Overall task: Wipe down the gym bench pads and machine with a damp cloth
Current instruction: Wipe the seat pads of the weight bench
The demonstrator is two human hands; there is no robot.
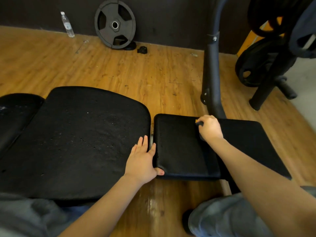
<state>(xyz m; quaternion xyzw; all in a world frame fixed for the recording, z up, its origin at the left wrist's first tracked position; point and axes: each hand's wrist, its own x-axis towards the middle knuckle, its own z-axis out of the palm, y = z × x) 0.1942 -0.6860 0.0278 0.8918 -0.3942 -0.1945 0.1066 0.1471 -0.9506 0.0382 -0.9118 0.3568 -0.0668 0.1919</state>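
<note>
The right hand [210,127] rests on the far side of the small seat pad [181,147], its fingers curled around a bunched cloth [199,123] of which only a dark fold and a yellow corner show past the knuckles. The left hand [142,159] lies flat with straight fingers across the gap between this pad and the large back pad [73,139], the thumb hooked under the small pad's near corner, apparently steadying it. Beyond the right hand a dark flat panel [253,142] runs on to the right; whether it is a further pad or part of the frame cannot be told. The cloth looks soft and limp, light enough to ball up in one hand, and if damp it should drag a little on the textured covering, so it is best held bunched under the palm with pressure downward. The pads look firm but cushioned, with a grainy, pitted skin; the large one is flecked with pale specks and small holes that could catch the cloth, so gentle strokes seem wise there. The machine post [212,74] stands just behind the small pad and appears unwiped. On the wooden floor [119,69] a weight plate [114,24] leans on the wall near a water bottle [67,24].
</note>
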